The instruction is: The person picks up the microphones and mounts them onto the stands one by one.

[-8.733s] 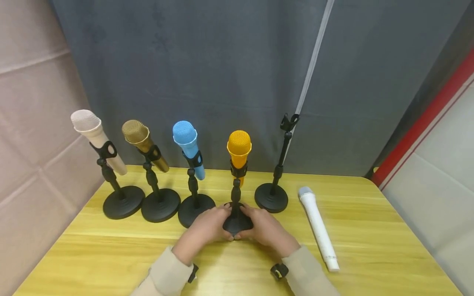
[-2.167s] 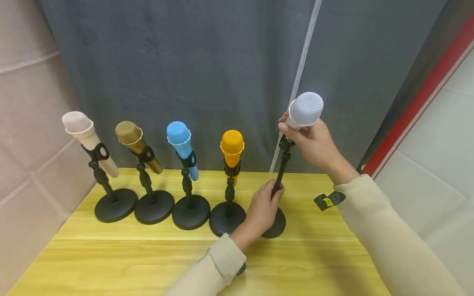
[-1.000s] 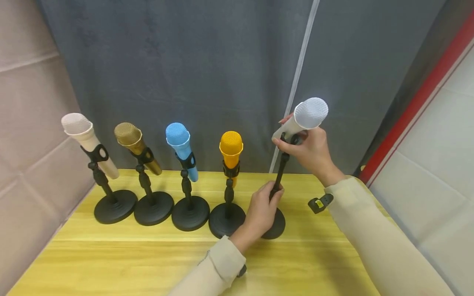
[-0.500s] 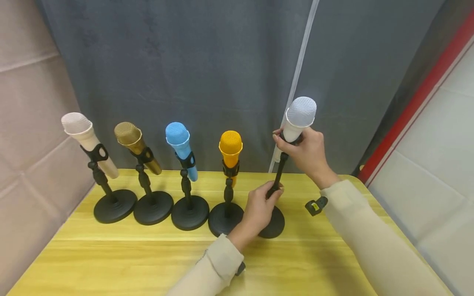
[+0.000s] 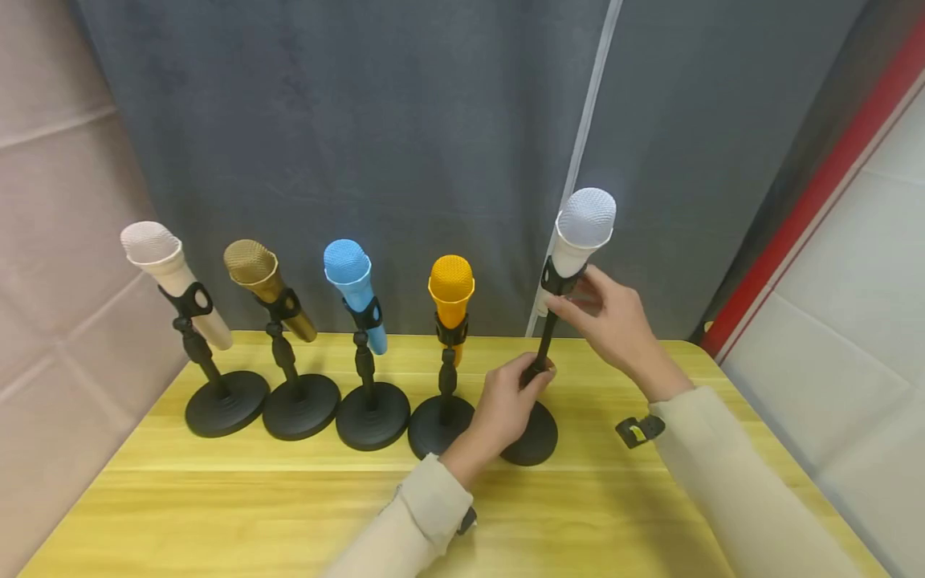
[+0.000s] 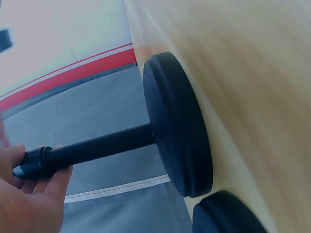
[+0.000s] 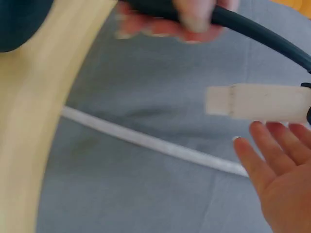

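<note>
On the right, a white microphone [image 5: 573, 257] with a pale mesh head sits tilted in the clip of a black desk stand [image 5: 533, 440]. My left hand [image 5: 497, 408] grips the stand's pole at its collar; the left wrist view shows thumb and fingers around that collar [image 6: 39, 162]. Beside the clip is my right hand [image 5: 614, 321], thumb and fingers apart. In the right wrist view, the fingers [image 7: 272, 145] of this hand are spread just by the microphone's tail [image 7: 262, 102], not wrapped round it.
Left of it, a row of black stands holds an orange microphone [image 5: 451, 285], a blue one [image 5: 348, 265], a gold one [image 5: 253, 265] and a cream one [image 5: 153, 245]. Behind the wooden table [image 5: 238, 514] hangs a grey curtain [image 5: 361, 120]; a white wall [image 5: 853, 337] is at right.
The white microphone, earlier lying on the table, went into the clip of the stand, which moved nearer. Over the last half second my right hand let go and drew back right and down.
</note>
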A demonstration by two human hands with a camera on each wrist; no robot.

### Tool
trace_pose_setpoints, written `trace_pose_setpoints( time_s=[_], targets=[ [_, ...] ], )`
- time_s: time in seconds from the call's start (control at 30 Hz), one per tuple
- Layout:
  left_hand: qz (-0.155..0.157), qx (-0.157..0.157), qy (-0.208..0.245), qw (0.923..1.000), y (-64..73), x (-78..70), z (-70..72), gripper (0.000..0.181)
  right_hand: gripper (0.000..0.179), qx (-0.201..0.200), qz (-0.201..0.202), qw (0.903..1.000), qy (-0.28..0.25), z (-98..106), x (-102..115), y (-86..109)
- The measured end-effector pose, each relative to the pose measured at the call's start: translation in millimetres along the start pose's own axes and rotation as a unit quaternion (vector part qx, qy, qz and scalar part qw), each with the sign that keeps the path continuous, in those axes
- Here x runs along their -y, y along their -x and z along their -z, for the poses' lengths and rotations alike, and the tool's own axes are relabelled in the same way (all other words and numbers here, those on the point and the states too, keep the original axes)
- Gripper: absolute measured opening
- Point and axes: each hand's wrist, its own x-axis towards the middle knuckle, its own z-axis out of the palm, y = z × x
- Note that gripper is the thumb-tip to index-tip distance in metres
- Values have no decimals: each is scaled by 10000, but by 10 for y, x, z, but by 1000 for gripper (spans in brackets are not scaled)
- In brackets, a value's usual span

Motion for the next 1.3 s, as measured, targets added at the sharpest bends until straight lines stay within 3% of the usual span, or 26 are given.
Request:
trace_pose_setpoints(
  time_s=[0.27, 0.47, 0.57, 0.63, 0.73, 0.83, 0.93, 1.3],
  targets=[
    [-74, 420, -433, 9982, -76, -54, 83, 14, 71, 796, -248, 9943, 671, -15, -361, 532],
    [-24, 844, -825, 9930, -146, -95, 195, 18, 80, 1746, -418, 9773, 1125, -163, -480, 764],
    [173, 1167, -475, 9919, -190, -104, 263, 22, 84, 2176, -635, 9684, 1039, -297, -525, 839],
    [396, 1365, -40, 9898, -221, -97, 302, 24, 85, 2318, -576, 9662, 970, -395, -561, 879],
    [700, 1563, 535, 9838, -257, -72, 343, 28, 85, 2359, -144, 9667, 982, -554, -635, 926],
    [847, 1710, 822, 9782, -283, -34, 365, 30, 85, 2449, 306, 9636, 1029, -692, -706, 942],
    [845, 1818, 976, 9748, -307, 11, 384, 32, 83, 2647, 406, 9587, 959, -786, -749, 928],
    [826, 2000, 1291, 9677, -331, 87, 402, 36, 83, 2996, 94, 9514, 711, -913, -807, 780]
  ],
)
